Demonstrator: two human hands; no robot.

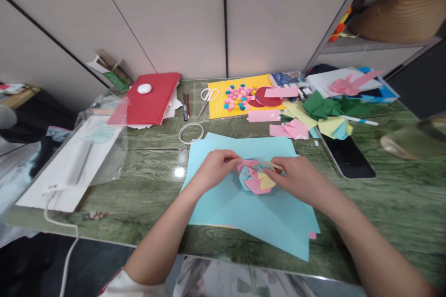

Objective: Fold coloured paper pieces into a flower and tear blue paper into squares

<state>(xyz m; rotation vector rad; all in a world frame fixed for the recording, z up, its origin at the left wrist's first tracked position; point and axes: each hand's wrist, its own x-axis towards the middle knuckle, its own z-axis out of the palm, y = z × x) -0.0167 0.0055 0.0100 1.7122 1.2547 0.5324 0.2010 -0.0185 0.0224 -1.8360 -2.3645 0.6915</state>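
A folded paper piece point(257, 182) in pink, light blue and yellow sits over light blue sheets point(223, 209) on the green table. My left hand point(220, 166) pinches its upper left pink edge between thumb and fingers. On the right side, my right hand point(291, 174) is closed at the yellow part, with a thin pale stick point(274, 165) between its fingers. The underside of the folded piece is hidden.
Behind the sheets lie a tape roll point(191, 133), scissors point(208, 97), a yellow sheet point(216, 106) with small coloured pieces, and pink paper strips point(264, 116). A phone point(348, 155) and green folded paper point(322, 106) are at right, a red folder point(153, 97) at back left.
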